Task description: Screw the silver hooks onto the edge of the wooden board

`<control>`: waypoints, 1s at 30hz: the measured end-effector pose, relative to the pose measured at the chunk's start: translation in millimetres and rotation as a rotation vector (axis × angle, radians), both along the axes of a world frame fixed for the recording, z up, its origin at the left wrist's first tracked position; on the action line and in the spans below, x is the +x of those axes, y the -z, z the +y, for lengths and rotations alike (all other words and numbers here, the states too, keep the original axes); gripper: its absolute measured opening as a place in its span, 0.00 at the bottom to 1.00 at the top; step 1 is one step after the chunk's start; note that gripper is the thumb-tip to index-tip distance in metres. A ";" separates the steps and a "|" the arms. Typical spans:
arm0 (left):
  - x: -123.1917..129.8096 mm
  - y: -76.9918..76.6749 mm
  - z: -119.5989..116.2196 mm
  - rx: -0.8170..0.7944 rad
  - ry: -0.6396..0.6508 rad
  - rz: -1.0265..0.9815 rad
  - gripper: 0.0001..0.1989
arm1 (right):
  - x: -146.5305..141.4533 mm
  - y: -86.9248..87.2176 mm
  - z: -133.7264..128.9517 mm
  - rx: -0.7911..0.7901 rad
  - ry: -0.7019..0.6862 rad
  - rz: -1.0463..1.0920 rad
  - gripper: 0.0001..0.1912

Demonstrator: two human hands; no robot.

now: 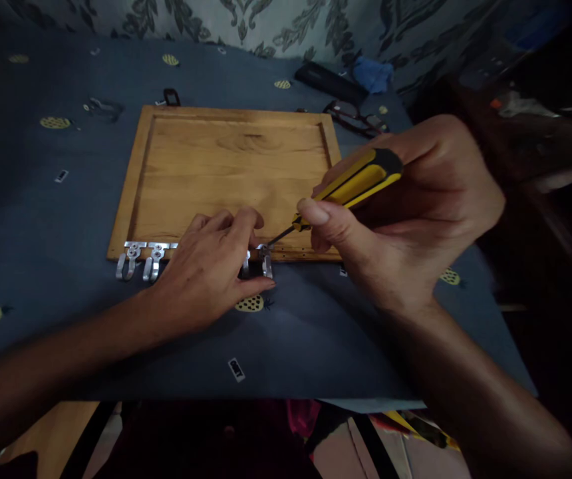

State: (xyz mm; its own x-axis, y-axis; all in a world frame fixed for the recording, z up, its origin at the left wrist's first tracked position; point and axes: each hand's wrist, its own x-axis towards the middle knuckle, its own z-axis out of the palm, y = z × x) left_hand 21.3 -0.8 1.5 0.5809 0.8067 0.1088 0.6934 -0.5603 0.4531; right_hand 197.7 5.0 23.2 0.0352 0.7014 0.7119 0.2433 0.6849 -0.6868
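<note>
My right hand [406, 213] is closed round the yellow and black handle of a screwdriver [358, 178], thumb along its front end. The thin shaft slants down to the left, its tip at a screw spot on a metal hook rail [135, 245]. This rail runs along the near edge of a framed wooden board [231, 159], with several silver hooks hanging past the edge. My left hand [211, 263] covers the rail's middle, fingertips curled onto the board and thumb by the rightmost hook. The part of the rail under that hand is hidden.
The board lies on a blue cloth [176, 359] printed with pineapples. Behind it are a pair of glasses [356, 120], a dark long case [330, 83], a crumpled blue cloth [373, 73] and a small dark loop [171, 97]. A patterned curtain [246, 26] hangs beyond.
</note>
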 end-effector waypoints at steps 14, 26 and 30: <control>0.1 -0.2 0.2 0.025 -0.002 0.000 0.28 | 2.0 3.0 -2.8 -0.042 0.011 0.066 0.15; -0.2 0.8 0.8 0.016 -0.012 -0.005 0.28 | 10.3 -4.1 0.7 -0.076 -0.080 -0.048 0.14; 0.2 1.4 0.1 0.020 -0.003 -0.013 0.28 | 15.4 -10.8 -0.9 -0.145 -0.161 -0.109 0.08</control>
